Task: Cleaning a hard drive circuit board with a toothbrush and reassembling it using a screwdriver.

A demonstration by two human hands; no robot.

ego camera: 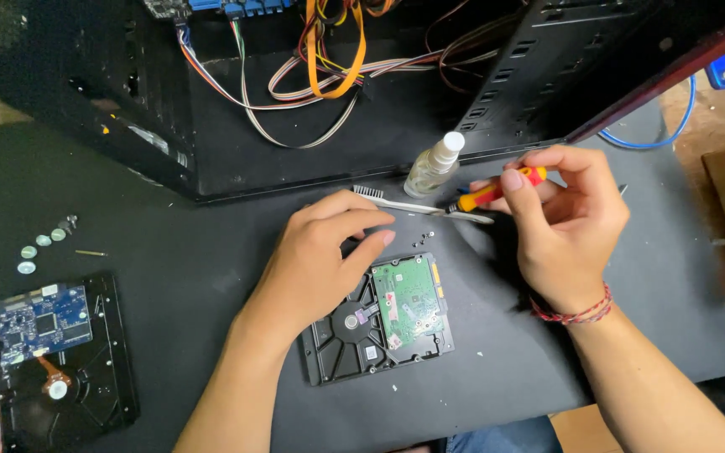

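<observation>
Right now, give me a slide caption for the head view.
Left hand steadies a hard drive while right hand holds a screwdriver.

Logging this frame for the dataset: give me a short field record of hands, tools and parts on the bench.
left hand: rests on the hard drive, board side up, green circuit board showing
right hand: holds a small screwdriver, red and yellow handle
behind the hands: toothbrush, small spray bottle, loose screws
far left: second hard drive with blue circuit board
back: open computer case with cables
surface: black mat

Black mat (169,252) carries two hard drives (379,323), screws, spray bottle (435,165).
</observation>
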